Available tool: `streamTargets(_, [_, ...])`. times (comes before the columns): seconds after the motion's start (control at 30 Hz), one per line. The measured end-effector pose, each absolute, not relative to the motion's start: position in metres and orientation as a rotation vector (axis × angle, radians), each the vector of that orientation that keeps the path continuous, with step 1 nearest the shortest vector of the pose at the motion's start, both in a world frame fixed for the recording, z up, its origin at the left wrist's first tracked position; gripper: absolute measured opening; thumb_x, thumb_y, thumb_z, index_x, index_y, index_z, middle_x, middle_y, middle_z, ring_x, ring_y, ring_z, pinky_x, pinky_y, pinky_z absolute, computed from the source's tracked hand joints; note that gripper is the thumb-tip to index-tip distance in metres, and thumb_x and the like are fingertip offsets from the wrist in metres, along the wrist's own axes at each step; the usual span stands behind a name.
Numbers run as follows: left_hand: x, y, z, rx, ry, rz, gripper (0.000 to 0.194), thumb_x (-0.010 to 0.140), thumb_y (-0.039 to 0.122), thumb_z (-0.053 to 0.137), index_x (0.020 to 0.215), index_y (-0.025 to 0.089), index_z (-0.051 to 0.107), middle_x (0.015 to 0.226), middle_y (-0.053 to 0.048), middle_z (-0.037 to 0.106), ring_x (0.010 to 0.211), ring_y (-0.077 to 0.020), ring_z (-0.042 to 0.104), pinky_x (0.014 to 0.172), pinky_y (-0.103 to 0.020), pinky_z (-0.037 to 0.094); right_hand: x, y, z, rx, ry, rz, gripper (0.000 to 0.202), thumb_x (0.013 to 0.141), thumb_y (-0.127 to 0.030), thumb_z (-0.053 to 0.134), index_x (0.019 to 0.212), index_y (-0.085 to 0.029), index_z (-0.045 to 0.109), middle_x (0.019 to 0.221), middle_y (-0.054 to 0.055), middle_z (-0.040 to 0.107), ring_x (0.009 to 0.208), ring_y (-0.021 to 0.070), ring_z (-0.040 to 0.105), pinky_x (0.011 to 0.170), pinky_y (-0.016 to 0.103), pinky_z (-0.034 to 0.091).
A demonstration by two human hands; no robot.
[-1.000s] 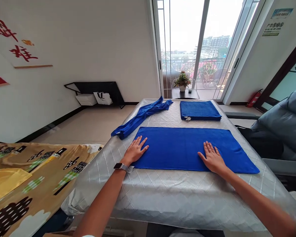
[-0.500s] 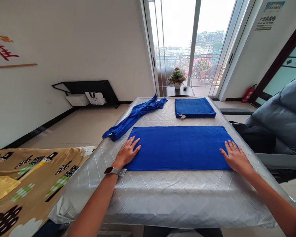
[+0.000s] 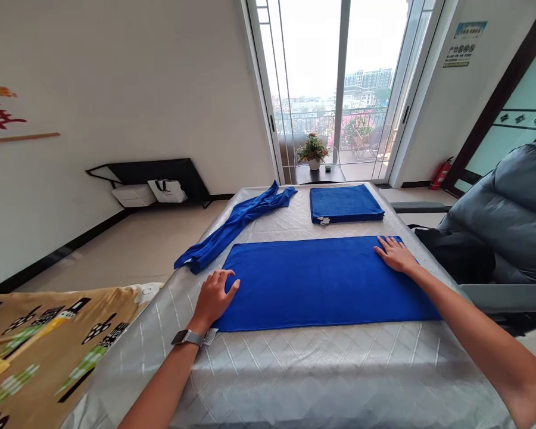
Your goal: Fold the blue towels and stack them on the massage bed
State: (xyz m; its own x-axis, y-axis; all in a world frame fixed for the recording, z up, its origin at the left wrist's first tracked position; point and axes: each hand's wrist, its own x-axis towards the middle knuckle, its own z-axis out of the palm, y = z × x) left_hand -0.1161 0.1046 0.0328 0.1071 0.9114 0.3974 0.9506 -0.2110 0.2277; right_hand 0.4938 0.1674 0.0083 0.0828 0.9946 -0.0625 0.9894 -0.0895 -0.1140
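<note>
A blue towel [image 3: 321, 286] lies spread flat in a wide rectangle across the silver quilted cover [image 3: 312, 363]. At its left edge is my left hand [image 3: 214, 298], thumb apart from the bent fingers, with a white tag by the wrist. My right hand [image 3: 395, 255] rests flat with fingers spread near the towel's far right corner. Beyond the towel sits a folded stack of blue towels [image 3: 346, 201] with a small white label on its front edge. A crumpled blue towel [image 3: 239, 223] stretches diagonally along the cover's left side.
A grey padded chair [image 3: 509, 220] with armrests stands at the right. To the left lies a tan patterned blanket [image 3: 89, 333]. Near the wall are a low black stand [image 3: 161, 170] and a white bag [image 3: 167, 192]. A potted plant [image 3: 313, 152] stands before the glass door.
My right hand has slid away from me along the towel's right side to its far corner. The left hand stays at the left edge, fingers more bent. The view has tilted slightly.
</note>
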Motion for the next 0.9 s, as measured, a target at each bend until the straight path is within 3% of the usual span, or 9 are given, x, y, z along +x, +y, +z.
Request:
streamTargets(0.23, [-0.124, 0.113, 0.043, -2.393, -2.12, -0.746, 0.042, 0.092, 0.061, 0.037, 0.089, 0.026, 0.06, 0.094, -0.006, 0.069, 0.096, -0.0274, 0.065, 0.095, -0.043, 0.05, 0.53, 0.187, -0.011, -2.247, -2.032, 0.147, 0.072, 0.105, -0.055, 0.02, 0.164, -0.014, 0.027, 0.171, 0.011, 0.022, 0.158, 0.0233, 0.017, 0.128, 0.042, 0.014])
streamTargets(0.43, [-0.1, 0.151, 0.089, -2.483, -2.246, -0.231, 0.039, 0.091, 0.056, 0.039, 0.075, 0.025, 0.056, 0.081, -0.005, 0.068, 0.08, -0.0256, 0.066, 0.077, -0.036, 0.05, 0.521, 0.184, -0.005, -2.256, -2.022, 0.155, 0.072, 0.105, -0.054, 0.02, 0.164, -0.014, 0.026, 0.171, 0.011, 0.021, 0.158, 0.0233, 0.016, 0.129, 0.042, 0.012])
streamTargets(0.53, [-0.014, 0.149, 0.107, -2.487, -2.018, -0.281, 0.03, 0.097, 0.045, 0.042, 0.082, 0.024, 0.057, 0.085, -0.005, 0.068, 0.078, -0.0228, 0.065, 0.072, -0.033, 0.047, 0.52, 0.184, -0.001, -2.266, -2.007, 0.186, 0.071, 0.105, -0.055, 0.019, 0.165, -0.016, 0.025, 0.172, 0.009, 0.019, 0.158, 0.0223, 0.015, 0.129, 0.041, 0.012])
streamTargets(0.67, [0.158, 0.111, 0.097, -3.024, -1.19, -0.225, 0.024, 0.102, 0.037, 0.048, 0.094, 0.021, 0.064, 0.094, -0.005, 0.07, 0.088, -0.0201, 0.067, 0.077, -0.03, 0.048, 0.521, 0.185, -0.002, -2.279, -1.983, 0.218, 0.071, 0.105, -0.056, 0.019, 0.165, -0.018, 0.024, 0.172, 0.007, 0.017, 0.159, 0.0223, 0.013, 0.129, 0.041, 0.011])
streamTargets(0.8, [0.308, 0.068, 0.058, -3.183, -0.43, -0.256, 0.032, 0.101, 0.048, 0.054, 0.103, 0.019, 0.068, 0.093, -0.007, 0.071, 0.086, -0.0211, 0.069, 0.075, -0.032, 0.052, 0.521, 0.187, -0.005, -2.294, -1.982, 0.192, 0.071, 0.105, -0.057, 0.022, 0.165, -0.019, 0.024, 0.172, 0.008, 0.016, 0.159, 0.0255, 0.012, 0.128, 0.043, 0.012])
streamTargets(0.9, [0.37, 0.051, 0.031, -3.166, -0.333, -0.378, 0.042, 0.097, 0.055, 0.058, 0.102, 0.015, 0.069, 0.093, -0.01, 0.071, 0.08, -0.0233, 0.07, 0.067, -0.035, 0.054, 0.523, 0.19, -0.006, -2.295, -2.002, 0.23, 0.071, 0.105, -0.057, 0.021, 0.166, -0.019, 0.023, 0.172, 0.008, 0.016, 0.159, 0.0268, 0.013, 0.128, 0.044, 0.013])
